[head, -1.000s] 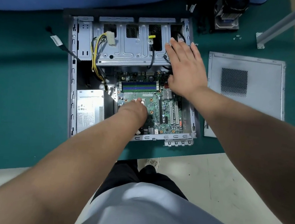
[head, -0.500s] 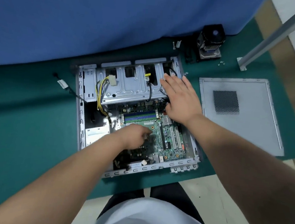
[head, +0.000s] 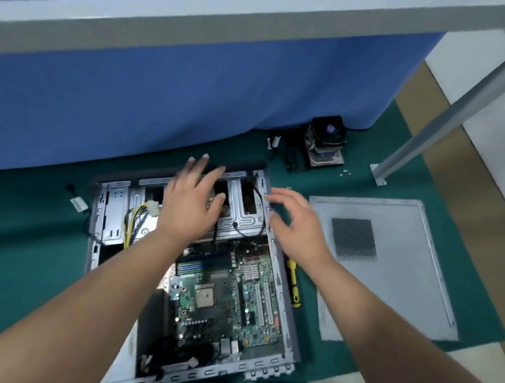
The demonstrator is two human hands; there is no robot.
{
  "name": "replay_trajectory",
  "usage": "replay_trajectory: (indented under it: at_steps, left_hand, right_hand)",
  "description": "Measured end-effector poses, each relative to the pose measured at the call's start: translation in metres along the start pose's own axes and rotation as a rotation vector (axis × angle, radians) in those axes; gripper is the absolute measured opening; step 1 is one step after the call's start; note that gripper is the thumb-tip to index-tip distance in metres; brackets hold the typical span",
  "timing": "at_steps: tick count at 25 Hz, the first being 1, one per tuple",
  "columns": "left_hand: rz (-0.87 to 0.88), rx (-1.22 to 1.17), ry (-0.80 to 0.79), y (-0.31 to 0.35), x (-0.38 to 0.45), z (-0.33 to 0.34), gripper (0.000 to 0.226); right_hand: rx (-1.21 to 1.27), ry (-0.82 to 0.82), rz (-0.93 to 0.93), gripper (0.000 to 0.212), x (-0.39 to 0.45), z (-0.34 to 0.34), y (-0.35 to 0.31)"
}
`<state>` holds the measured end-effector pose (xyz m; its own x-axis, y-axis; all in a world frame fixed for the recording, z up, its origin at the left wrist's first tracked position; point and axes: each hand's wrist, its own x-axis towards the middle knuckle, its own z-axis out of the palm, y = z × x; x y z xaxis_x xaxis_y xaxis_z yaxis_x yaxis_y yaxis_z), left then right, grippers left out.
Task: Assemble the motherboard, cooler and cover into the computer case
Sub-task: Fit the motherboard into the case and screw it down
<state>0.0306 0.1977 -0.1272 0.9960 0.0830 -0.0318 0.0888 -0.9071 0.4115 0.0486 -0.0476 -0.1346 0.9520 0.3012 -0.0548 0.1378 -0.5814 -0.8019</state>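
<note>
— Open grey metal computer case [head: 279, 288] lying flat on the green-matted bench [head: 25, 263], long axis running from near edge to far edge, drive cage end pointing away toward the blue cloth partition [head: 161, 107].
— And inside?
— Green rectangular motherboard [head: 223, 298] seated in the near right part, square socket facing up, long side along the case.
— Hands?
— Left hand [head: 189, 204] over the drive cage, fingers spread, holding nothing. Right hand [head: 297, 225] above the right wall, fingers loosely apart, also holding nothing.
— Other parts?
— Black fan cooler [head: 325, 142] upright at the far edge, well apart. Flat grey cover panel [head: 390, 273] with mesh vent just right of the case. Yellow-handled screwdriver [head: 293, 282] between them, parallel to the case wall.
— Labels?
— Too blurred to read.
</note>
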Motion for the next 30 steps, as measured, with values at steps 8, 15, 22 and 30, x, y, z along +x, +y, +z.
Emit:
replay_trajectory:
  at_steps: [8,15,22,30]
  left_hand:
    - [-0.100,0.240,0.023,-0.013,0.008,0.044,0.069]
    - [-0.101,0.234,0.082,-0.017,0.008,0.050,0.067]
    - [-0.082,0.219,0.115,-0.015,0.008,0.050,0.066]
    - [-0.076,0.226,0.121,-0.015,0.010,0.051,0.067]
  right_hand:
    - [-0.137,-0.114,0.462,0.033,0.049,-0.016,0.100]
    - [-0.223,-0.032,0.358,0.023,0.099,0.022,0.109]
    - [-0.241,0.084,0.374,0.016,0.106,0.042,0.122]
    - [-0.089,0.104,0.412,0.012,0.094,0.026,0.107]
